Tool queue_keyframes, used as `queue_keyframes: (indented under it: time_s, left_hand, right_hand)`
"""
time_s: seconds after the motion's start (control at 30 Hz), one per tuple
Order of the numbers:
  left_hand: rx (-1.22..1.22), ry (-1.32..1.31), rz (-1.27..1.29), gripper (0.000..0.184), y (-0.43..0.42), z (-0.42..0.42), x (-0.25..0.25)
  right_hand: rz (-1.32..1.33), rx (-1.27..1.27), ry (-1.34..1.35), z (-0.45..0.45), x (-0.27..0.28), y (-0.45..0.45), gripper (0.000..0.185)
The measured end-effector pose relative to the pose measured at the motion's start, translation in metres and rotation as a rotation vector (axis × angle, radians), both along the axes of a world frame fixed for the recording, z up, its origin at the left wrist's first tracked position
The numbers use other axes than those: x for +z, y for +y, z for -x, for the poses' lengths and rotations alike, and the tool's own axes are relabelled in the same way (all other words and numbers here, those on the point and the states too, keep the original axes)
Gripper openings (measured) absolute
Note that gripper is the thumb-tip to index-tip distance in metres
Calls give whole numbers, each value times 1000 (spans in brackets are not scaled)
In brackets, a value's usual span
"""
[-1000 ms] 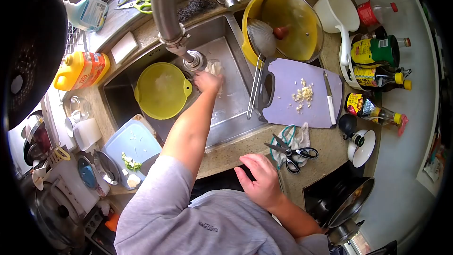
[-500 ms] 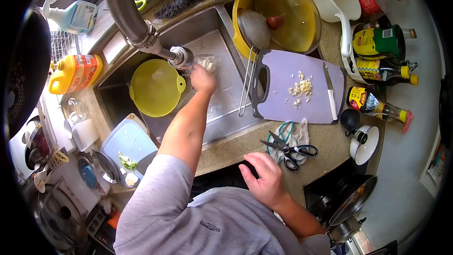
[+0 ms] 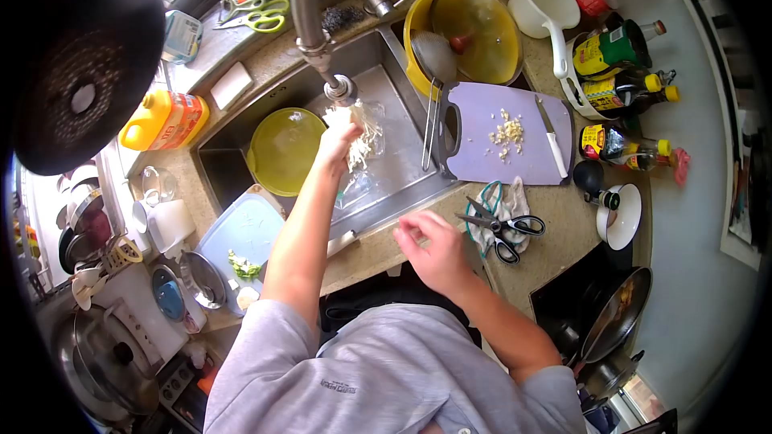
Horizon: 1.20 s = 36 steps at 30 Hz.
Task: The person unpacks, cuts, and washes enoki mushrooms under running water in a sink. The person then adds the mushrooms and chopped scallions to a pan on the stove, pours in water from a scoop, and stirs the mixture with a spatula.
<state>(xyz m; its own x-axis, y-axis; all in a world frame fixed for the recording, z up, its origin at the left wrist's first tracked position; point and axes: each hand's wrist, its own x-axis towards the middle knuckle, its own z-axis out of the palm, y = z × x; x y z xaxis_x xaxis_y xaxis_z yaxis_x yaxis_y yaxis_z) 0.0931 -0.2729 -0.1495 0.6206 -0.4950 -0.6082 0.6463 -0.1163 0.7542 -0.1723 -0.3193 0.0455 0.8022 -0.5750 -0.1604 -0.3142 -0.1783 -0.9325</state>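
My left hand (image 3: 338, 145) is closed round a bunch of thin white enoki-like strands (image 3: 367, 137), held up over the sink just below the faucet head (image 3: 341, 90). Clear plastic packaging (image 3: 354, 193) lies in the sink beneath the strands. To the left of that hand a yellow-green colander (image 3: 285, 153) sits in the sink. My right hand (image 3: 434, 249) hovers over the front counter edge, fingers curled and apart from the thumb, with nothing seen in it. Near it, black-handled scissors (image 3: 500, 231) rest on a cloth (image 3: 515, 201).
A purple cutting board (image 3: 474, 153) bears chopped pieces and a knife (image 3: 552, 137). Behind it stands a yellow basin (image 3: 414, 56) with a strainer (image 3: 435, 56). Bottles (image 3: 615, 52) line the right. A blue board (image 3: 241, 229) lies at the left, below a yellow jug (image 3: 167, 119).
My left hand has lifted the white strands up from the packaging in the sink. My right hand's fingers have curled in more. The camera view has shifted.
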Motion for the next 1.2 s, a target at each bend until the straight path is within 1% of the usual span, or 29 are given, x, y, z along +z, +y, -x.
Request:
queue_keyframes:
  time_s: [0.03,0.07,0.1,0.17,0.27,0.33,0.4,0.43,0.5,0.57,0.63,0.67,0.7,0.73,0.77,0.83,0.9,0.93,0.97,1.03,1.07,1.13,1.17,1.2]
  left_hand:
    - [-1,-10,11,35,10,-2,6]
    - [-10,66,100,35,20,-3,13]
    - [-20,140,189,36,29,-3,21]
    - [-47,136,208,39,43,-1,45]
    - [-95,145,358,48,59,8,71]
    - [-117,161,391,49,68,12,91]
    - [-144,184,427,50,75,14,107]
    - [-150,181,437,50,78,15,114]
    - [-177,145,487,50,83,16,126]
    - [-166,138,512,46,85,18,135]
    - [-217,96,561,45,88,15,135]
    - [-218,92,571,45,89,13,135]
    - [-220,48,572,46,91,13,133]
    - [-223,4,573,47,93,13,132]
    - [-224,4,579,47,93,13,130]
    - [-202,-53,518,45,92,13,126]
    - [-201,-48,523,44,92,15,126]
    - [-189,-120,535,44,92,17,128]
    - [-178,-192,547,44,92,19,130]
    - [-155,-334,571,44,91,23,136]
    - [-150,-369,580,44,91,24,138]
    - [-152,-403,599,45,91,26,146]
    - [-161,-401,610,45,91,27,150]
    - [-167,-399,615,45,92,26,150]
  right_hand:
    - [15,-43,-13,-13,-9,3,27]
    - [29,-87,-26,-29,-18,5,30]
    - [110,-141,-36,-49,-29,6,37]
    - [304,-221,-12,-93,-52,4,55]
    - [336,-253,20,-149,-85,9,60]
    - [359,-278,33,-162,-77,3,61]
    - [-196,25,-72,-163,-69,-5,67]
    - [-186,21,-76,-164,-70,-1,67]
    - [-157,-84,-140,-166,-72,14,62]
    - [-144,-120,-186,-164,-72,22,62]
    - [-358,-76,-281,-165,-66,25,64]
    - [-348,-74,-284,-169,-69,27,64]
    - [-252,-105,-293,-172,-84,29,69]
    - [-157,-138,-301,-175,-87,33,73]
    - [-152,-138,-301,-177,-90,37,73]
    - [-277,-189,-375,-180,-83,47,83]
    - [-273,-203,-378,-182,-76,55,85]
    - [-274,-218,-382,-183,-73,59,88]
    - [-267,-219,-384,-182,-69,63,88]
    - [-372,-213,-442,-180,-58,70,86]
    - [-365,-215,-445,-177,-52,73,86]
    - [-503,-193,-490,-171,-41,77,82]
    - [-497,-198,-493,-172,-42,79,82]
    - [-361,-237,-480,-174,-45,80,80]
